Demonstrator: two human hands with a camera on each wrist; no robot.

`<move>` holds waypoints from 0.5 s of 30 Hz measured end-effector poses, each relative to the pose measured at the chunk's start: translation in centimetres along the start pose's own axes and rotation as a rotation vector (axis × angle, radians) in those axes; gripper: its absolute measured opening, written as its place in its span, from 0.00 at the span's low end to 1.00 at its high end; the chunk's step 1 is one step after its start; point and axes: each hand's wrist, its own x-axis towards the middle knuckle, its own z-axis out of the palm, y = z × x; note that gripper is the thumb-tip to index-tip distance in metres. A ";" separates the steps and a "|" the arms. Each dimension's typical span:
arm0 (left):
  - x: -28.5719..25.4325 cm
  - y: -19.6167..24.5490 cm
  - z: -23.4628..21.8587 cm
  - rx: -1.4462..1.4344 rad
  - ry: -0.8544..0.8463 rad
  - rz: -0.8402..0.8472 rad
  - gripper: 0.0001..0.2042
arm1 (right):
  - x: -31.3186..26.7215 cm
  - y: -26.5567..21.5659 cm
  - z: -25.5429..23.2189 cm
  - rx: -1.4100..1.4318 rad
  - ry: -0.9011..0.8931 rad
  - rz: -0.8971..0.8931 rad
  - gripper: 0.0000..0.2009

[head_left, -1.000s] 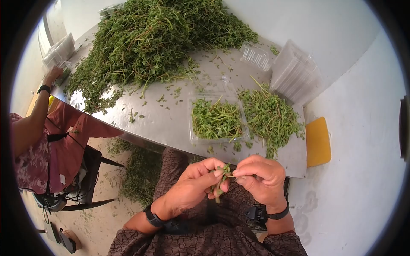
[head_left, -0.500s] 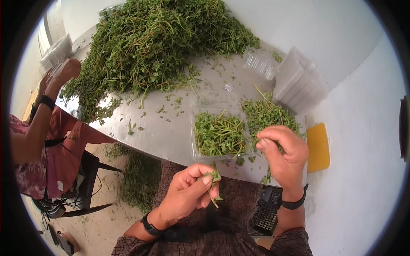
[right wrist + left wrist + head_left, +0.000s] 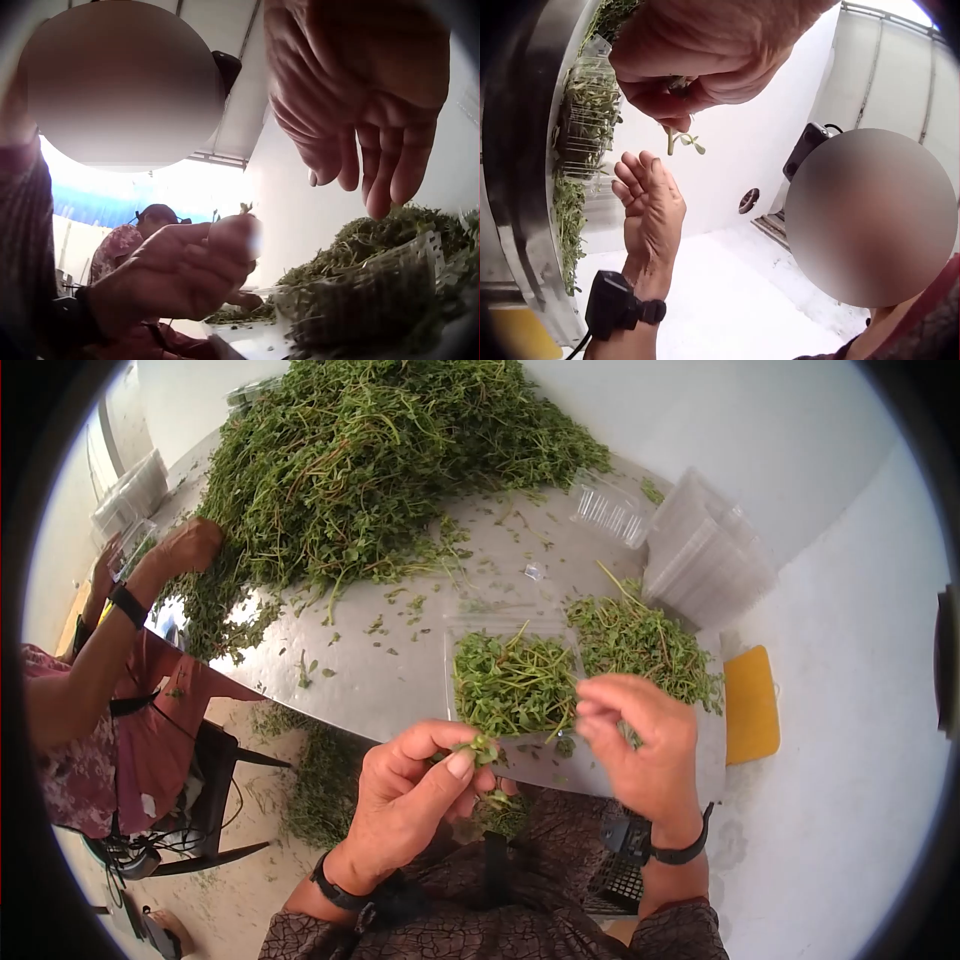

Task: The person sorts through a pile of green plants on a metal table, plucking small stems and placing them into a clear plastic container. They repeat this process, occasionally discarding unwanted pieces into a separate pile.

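Between thumb and fingers, my left hand (image 3: 405, 800) pinches a small green sprig (image 3: 483, 748), over my lap near the table's front edge. In the left wrist view a cut stem with small leaves (image 3: 694, 143) sticks out below that hand. My right hand (image 3: 645, 745) is raised beside the clear container, fingers loosely bent and apart from the thumb; the right wrist view shows nothing held in it. The open clear container (image 3: 449, 670) is filled with green sprigs (image 3: 515, 680). A smaller pile of sprigs (image 3: 645, 645) lies right of it.
A large heap of greens (image 3: 370, 470) covers the back of the metal table (image 3: 350, 670). Stacked clear containers (image 3: 705, 550) stand at the right. Another person's arm (image 3: 125, 615) reaches in at the left. A black crate (image 3: 612, 880) is below my right forearm.
My hands, together at a sprig one second ago, have separated. My left hand has moved up and left with its sprig; the other person's hand has moved to the heap.
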 end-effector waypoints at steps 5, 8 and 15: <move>1.0 1.6 1.1 0.417 0.003 0.079 0.08 | -2.1 0.3 0.1 -0.032 0.106 -0.106 0.13; 2.8 2.4 0.9 0.715 0.030 0.302 0.08 | -3.4 0.6 -0.1 -0.020 0.084 -0.099 0.11; 6.9 2.5 1.5 1.186 0.091 0.698 0.07 | -6.5 2.1 0.6 0.031 0.072 -0.027 0.07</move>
